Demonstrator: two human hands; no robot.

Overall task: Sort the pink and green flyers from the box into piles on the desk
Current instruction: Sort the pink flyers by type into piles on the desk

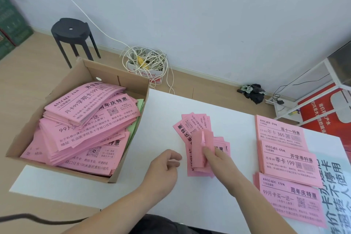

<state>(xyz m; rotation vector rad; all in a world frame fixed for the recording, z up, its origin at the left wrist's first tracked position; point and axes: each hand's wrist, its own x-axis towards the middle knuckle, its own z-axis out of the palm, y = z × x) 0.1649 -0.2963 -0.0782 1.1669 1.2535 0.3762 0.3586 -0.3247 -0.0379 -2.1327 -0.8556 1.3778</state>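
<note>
One cardboard box [131,80] sat at the left end of the white desk [190,199], heaped with pink flyers [85,119] too many to count; a few green flyers [139,104] showed along its right wall. Three neat pink piles lay in a column at the right: far pile [279,133], middle pile [288,161] and near pile [288,197]. Between box and piles lay one fan of pink flyers [191,129]. The right hand [216,159] pinched several curled sheets of it. The left hand [163,167] hovered just beside, loosely curled, holding nothing.
</note>
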